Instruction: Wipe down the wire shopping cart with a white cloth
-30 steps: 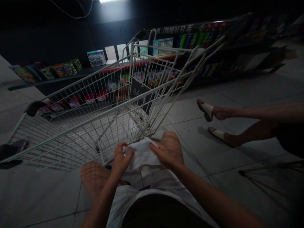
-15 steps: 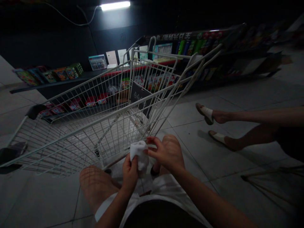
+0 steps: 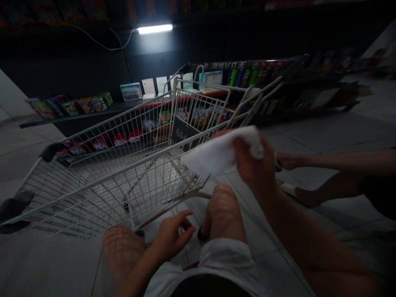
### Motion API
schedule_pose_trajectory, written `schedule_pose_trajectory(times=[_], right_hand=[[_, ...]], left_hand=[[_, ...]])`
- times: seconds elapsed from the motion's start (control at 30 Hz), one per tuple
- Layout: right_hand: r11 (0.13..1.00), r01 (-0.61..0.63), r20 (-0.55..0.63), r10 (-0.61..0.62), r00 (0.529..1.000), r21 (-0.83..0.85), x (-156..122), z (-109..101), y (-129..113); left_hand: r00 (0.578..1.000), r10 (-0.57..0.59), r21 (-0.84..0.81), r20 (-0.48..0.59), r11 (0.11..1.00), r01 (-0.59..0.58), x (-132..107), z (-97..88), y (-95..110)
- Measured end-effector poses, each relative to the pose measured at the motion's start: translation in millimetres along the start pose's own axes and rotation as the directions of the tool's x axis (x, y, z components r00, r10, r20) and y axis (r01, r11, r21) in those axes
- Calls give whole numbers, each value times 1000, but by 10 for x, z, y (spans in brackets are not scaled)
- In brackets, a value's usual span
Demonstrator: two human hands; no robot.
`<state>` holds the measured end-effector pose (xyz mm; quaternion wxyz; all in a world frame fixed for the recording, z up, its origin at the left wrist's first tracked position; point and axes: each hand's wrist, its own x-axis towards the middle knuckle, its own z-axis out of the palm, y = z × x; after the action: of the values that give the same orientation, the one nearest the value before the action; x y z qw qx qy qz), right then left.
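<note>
My right hand [image 3: 255, 165] is raised in front of the cart's near right end and grips a white cloth [image 3: 213, 152]. The cloth stretches out to the left from my fingers, a little blurred, with a folded edge by the thumb. My left hand [image 3: 175, 233] hovers low between my knees. Its fingers are curved but apart, with nothing in them. A wire shopping cart [image 3: 136, 165] stands just in front of my legs, its basket sides showing and a dark panel [image 3: 182, 132] on its inner flap. Neither hand touches the cart.
Dark shelves [image 3: 89, 108] with boxed goods run behind the cart under a lit tube lamp [image 3: 155, 29]. At the right, another person's legs [image 3: 334, 161] reach across the tiled floor [image 3: 297, 231]. My bare knees [image 3: 224, 214] flank my left hand.
My left hand has let go of the cloth and stays low. My right hand has lifted it up and to the right, and the cloth has spread out. The view has tilted slightly upward.
</note>
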<state>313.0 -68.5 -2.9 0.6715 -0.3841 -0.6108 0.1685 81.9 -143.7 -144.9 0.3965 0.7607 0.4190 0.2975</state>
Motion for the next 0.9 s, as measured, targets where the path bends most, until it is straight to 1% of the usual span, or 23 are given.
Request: schedule_pose_trajectory(times=[0.03, 0.07, 0.1, 0.13, 0.17, 0.2, 0.23, 0.27, 0.3, 0.33, 0.37, 0.43, 0.5, 0.53, 0.57, 0.63, 0.67, 0.7, 0.77, 0.8, 0.83, 0.87, 0.9], right_hand=[[959, 282, -141, -282, 949, -25, 209, -15, -68], [875, 475, -179, -483, 857, -89, 390, -9, -112], [790, 594, -148, -612, 777, -149, 532, 19, -126], [744, 645, -40, -660, 750, -173, 632, 65, -112], [743, 648, 114, -639, 761, -164, 692, 122, -74], [773, 619, 283, -568, 773, -138, 718, 183, -23], [814, 571, 448, -474, 758, -107, 722, 240, 28], [851, 519, 586, -381, 716, -82, 715, 285, 66], [876, 478, 688, -307, 657, -65, 711, 313, 83], [895, 442, 763, -243, 599, -62, 718, 324, 75], [910, 411, 812, -194, 550, -61, 743, 320, 45], [944, 325, 877, -103, 470, -63, 845, 294, -53], [969, 230, 910, -10, 414, -94, 973, 294, -133], [968, 220, 912, 20, 409, -119, 1024, 316, -149], [959, 243, 904, 32, 426, -149, 1057, 351, -146], [911, 352, 875, 17, 484, -213, 1062, 452, -103], [877, 412, 867, 11, 498, -248, 1037, 508, -75], [836, 467, 867, 22, 497, -289, 1001, 562, -52], [737, 559, 873, 87, 480, -381, 913, 660, -36], [680, 595, 868, 128, 479, -429, 869, 704, -46], [626, 618, 855, 167, 491, -477, 827, 749, -66], [585, 625, 838, 195, 509, -516, 786, 795, -91], [563, 623, 824, 213, 525, -543, 746, 846, -121]], left_hand=[[996, 66, 55, -54, 997, -63, 29, -122, 113], [986, 133, 118, -102, 986, -121, 65, -255, 227], [968, 198, 188, -154, 968, -169, 107, -394, 333], [945, 265, 264, -193, 941, -210, 152, -534, 425], [916, 332, 344, -227, 907, -243, 197, -673, 500], [891, 380, 424, -250, 870, -252, 240, -809, 560], [865, 418, 496, -278, 833, -244, 282, -940, 606], [838, 455, 565, -302, 793, -227, 322, -1064, 642], [810, 491, 625, -320, 752, -208, 362, -1179, 672], [783, 519, 677, -341, 714, -179, 403, -1282, 700], [771, 533, 714, -350, 684, -150, 446, -1372, 728], [768, 532, 756, -355, 648, -99, 537, -1509, 787], [774, 529, 796, -348, 603, -55, 628, -1597, 839], [780, 523, 815, -343, 578, -29, 667, -1630, 857], [789, 511, 833, -341, 553, 2, 700, -1660, 866], [828, 450, 853, -334, 519, 62, 744, -1715, 854], [855, 405, 856, -325, 510, 84, 755, -1740, 834], [883, 354, 859, -307, 503, 96, 759, -1763, 807], [932, 259, 867, -253, 489, 100, 759, -1794, 746], [948, 223, 874, -227, 477, 98, 758, -1801, 718], [958, 197, 883, -208, 459, 97, 759, -1803, 696], [965, 177, 894, -195, 437, 101, 762, -1801, 681], [968, 160, 904, -192, 413, 111, 768, -1799, 675]])
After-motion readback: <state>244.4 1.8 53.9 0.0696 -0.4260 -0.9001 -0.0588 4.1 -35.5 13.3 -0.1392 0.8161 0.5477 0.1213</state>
